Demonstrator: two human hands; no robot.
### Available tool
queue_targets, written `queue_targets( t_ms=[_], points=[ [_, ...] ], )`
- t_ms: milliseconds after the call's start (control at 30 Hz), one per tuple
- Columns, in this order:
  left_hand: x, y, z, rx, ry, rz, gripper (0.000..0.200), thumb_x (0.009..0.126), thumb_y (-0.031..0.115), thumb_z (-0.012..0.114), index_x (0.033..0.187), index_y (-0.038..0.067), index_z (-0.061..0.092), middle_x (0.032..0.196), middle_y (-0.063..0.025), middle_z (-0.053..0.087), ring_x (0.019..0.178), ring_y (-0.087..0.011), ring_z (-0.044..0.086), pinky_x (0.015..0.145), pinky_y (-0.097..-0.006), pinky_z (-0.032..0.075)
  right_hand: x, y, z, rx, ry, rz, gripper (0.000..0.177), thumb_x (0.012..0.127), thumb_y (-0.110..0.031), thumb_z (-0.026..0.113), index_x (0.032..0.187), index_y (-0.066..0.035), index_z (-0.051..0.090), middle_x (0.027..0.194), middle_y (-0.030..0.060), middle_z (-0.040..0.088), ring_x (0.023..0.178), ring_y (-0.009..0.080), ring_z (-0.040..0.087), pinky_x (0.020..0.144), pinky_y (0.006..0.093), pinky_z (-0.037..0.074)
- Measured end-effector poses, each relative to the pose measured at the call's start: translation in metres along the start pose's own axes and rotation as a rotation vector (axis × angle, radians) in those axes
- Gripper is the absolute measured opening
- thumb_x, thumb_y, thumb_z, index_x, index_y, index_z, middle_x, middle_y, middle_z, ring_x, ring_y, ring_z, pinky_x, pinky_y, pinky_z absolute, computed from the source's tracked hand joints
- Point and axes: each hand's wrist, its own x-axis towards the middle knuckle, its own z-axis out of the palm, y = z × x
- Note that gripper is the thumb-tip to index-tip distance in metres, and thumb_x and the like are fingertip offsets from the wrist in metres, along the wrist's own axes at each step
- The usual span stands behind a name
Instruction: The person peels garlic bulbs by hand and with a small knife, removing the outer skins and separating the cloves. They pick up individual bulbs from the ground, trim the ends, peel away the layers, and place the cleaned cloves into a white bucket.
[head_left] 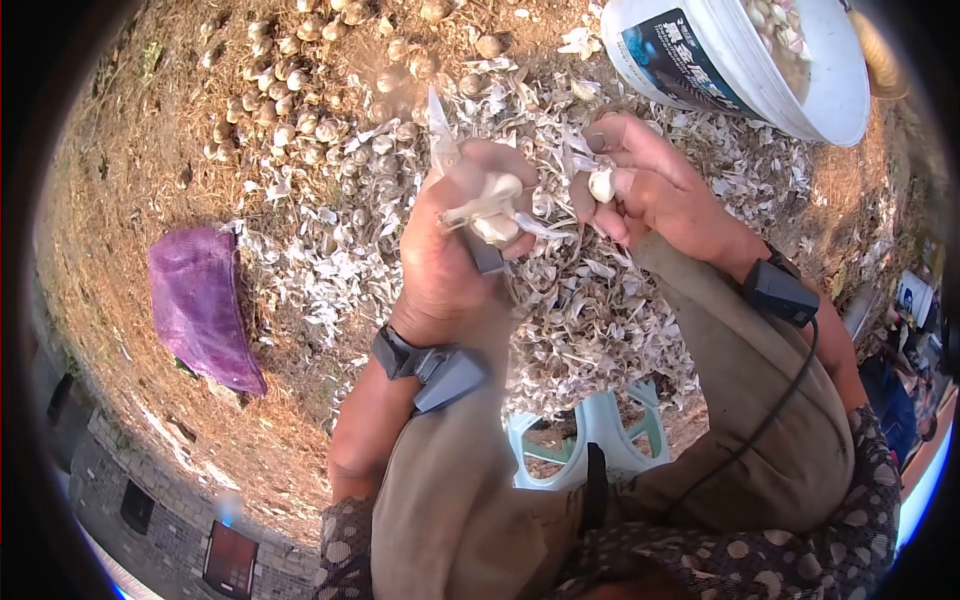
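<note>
A partly broken garlic bulb point(493, 214) with pale bare cloves and a dry stalk lies in my left hand point(440, 250), whose fingers curl around it. Strips of papery skin stick out from the bulb. To its right, my right hand point(672, 196) pinches a single whitish garlic clove point(601, 186) between thumb and fingers. Both hands are held above my knees, a short gap apart. Beneath them, a thick litter of garlic skins point(590, 320) covers the ground. A small dark grey object point(484, 252) shows at the palm of my left hand; its kind cannot be made out.
A white bucket point(640, 80) with garlic cloves inside stands tilted in view at the upper right. Many whole garlic bulbs point(285, 90) lie on the straw at the upper left. A purple mesh bag point(200, 305) is at the left. Between my legs shows a pale green stool point(590, 440).
</note>
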Motion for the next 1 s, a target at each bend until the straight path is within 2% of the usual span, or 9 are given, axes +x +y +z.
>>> queue_targets(
  t_ms=[67,200,267,333,500,600,733,867,1000],
  points=[
    [-0.003,0.002,-0.003,0.25,0.077,0.02,0.044,0.101,0.043,0.054,0.106,0.0,0.061,0.09,-0.0097,0.058,0.061,-0.0125,0.046,0.053,-0.0275,0.041,-0.003,-0.008,0.003,-0.203,-0.011,-0.011,0.049,0.103,-0.014,0.048,0.147,-0.004,0.032,0.113,0.0137,0.064,0.081,0.014,0.061,0.073,0.0262,0.049],
    [-0.002,-0.002,0.002,0.163,0.15,-0.256,0.027,0.098,0.031,0.068,0.101,0.004,0.064,0.089,-0.0023,0.063,0.076,-0.0097,0.06,0.064,-0.026,0.05,-0.003,0.001,-0.004,-0.746,-0.028,-0.219,0.056,0.1,-0.008,0.055,0.15,-0.002,0.031,0.12,0.0155,0.064,0.109,0.025,0.067,0.093,0.0369,0.052],
    [0.001,-0.007,0.004,0.268,0.113,-0.219,0.028,0.097,0.03,0.072,0.104,0.004,0.065,0.09,-0.0021,0.065,0.078,-0.0097,0.061,0.067,-0.0263,0.051,-0.002,-0.002,-0.001,-0.875,-0.029,-0.218,0.06,0.098,-0.004,0.058,0.151,-0.002,0.031,0.124,0.0165,0.063,0.122,0.0295,0.065,0.102,0.0415,0.049],
    [0.004,-0.013,0.01,0.351,0.095,-0.152,0.025,0.096,0.026,0.073,0.102,0.003,0.066,0.088,-0.0012,0.066,0.077,-0.0085,0.061,0.066,-0.0254,0.05,-0.002,-0.008,0.004,-0.937,-0.032,-0.181,0.062,0.096,-0.002,0.061,0.151,-0.003,0.032,0.125,0.0173,0.063,0.124,0.0316,0.064,0.105,0.0429,0.048],
    [0.011,-0.025,0.012,0.544,0.09,-0.012,0.014,0.095,0.014,0.073,0.089,0.004,0.065,0.077,0.0027,0.062,0.069,-0.0043,0.053,0.059,-0.0234,0.042,-0.002,-0.01,0.011,-1.163,-0.012,-0.241,0.062,0.09,0.001,0.066,0.146,-0.004,0.038,0.12,0.019,0.063,0.107,0.035,0.068,0.102,0.0408,0.049],
    [0.013,-0.034,0.005,0.548,0.082,0.049,0.016,0.096,0.013,0.073,0.085,0.005,0.064,0.074,0.0041,0.06,0.068,-0.0036,0.052,0.057,-0.0238,0.039,0.001,0.0,0.009,-0.974,-0.053,-0.225,0.059,0.087,0.004,0.066,0.14,-0.003,0.042,0.122,0.019,0.059,0.104,0.0363,0.065,0.1,0.0428,0.05],
    [0.01,-0.033,0.006,0.447,0.162,0.022,0.016,0.095,0.011,0.071,0.082,0.006,0.063,0.073,0.0047,0.059,0.066,-0.0037,0.051,0.056,-0.0237,0.039,0.002,-0.005,0.011,-1.016,0.011,-0.24,0.048,0.089,0.004,0.061,0.133,-0.002,0.044,0.121,0.0133,0.053,0.112,0.025,0.062,0.095,0.0393,0.05],
    [0.008,-0.029,0.011,0.342,0.176,0.012,0.018,0.097,0.015,0.069,0.083,0.006,0.064,0.072,0.0042,0.06,0.065,-0.004,0.052,0.056,-0.0232,0.04,0.003,-0.001,0.005,-0.622,0.023,-0.067,0.04,0.094,0.0,0.059,0.131,-0.003,0.045,0.116,0.0071,0.05,0.112,0.0157,0.058,0.093,0.0343,0.051],
    [0.005,-0.023,0.008,0.259,0.126,0.03,0.016,0.1,0.017,0.065,0.087,0.008,0.064,0.076,-0.0004,0.063,0.064,-0.007,0.056,0.056,-0.0241,0.044,0.006,0.009,0.002,-0.155,0.053,-0.145,0.029,0.099,-0.008,0.064,0.125,-0.005,0.05,0.111,0.0049,0.066,0.1,0.0121,0.06,0.084,0.0329,0.051]
  ],
)
